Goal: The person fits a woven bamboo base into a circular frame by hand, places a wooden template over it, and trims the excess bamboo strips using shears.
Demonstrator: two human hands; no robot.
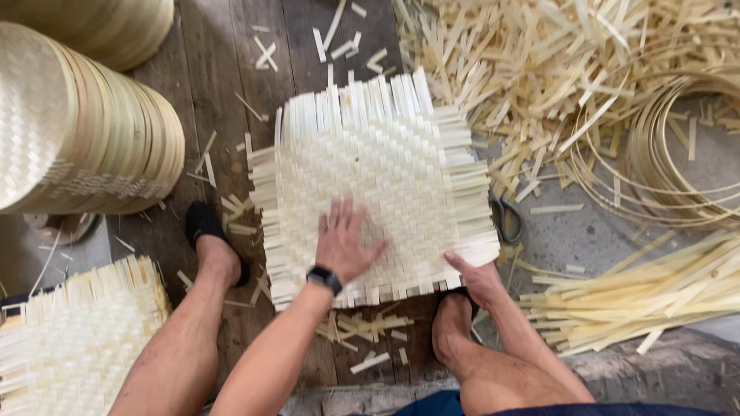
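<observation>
Two hands work one woven mat (378, 185) on the floor (208, 69). Left hand (344, 240) presses flat, fingers spread; right hand (478, 279) pinches the mat's near edge. Scissors (506, 219) lie beside it.

Counts on the wooden floor (216, 69)

Two woven bamboo mats: one square mat (370, 177) mid-floor, one second mat (77, 339) at the lower left corner. Two hands on the square mat: left hand (343, 243), right hand (478, 279). Two feet in dark slippers. One wristwatch (324, 277). One pair of scissors (506, 218). Two stacks of round woven trays (77, 131) at the upper left. One bundle of hoops (678, 154); loose strips (539, 62) too many to count.
</observation>
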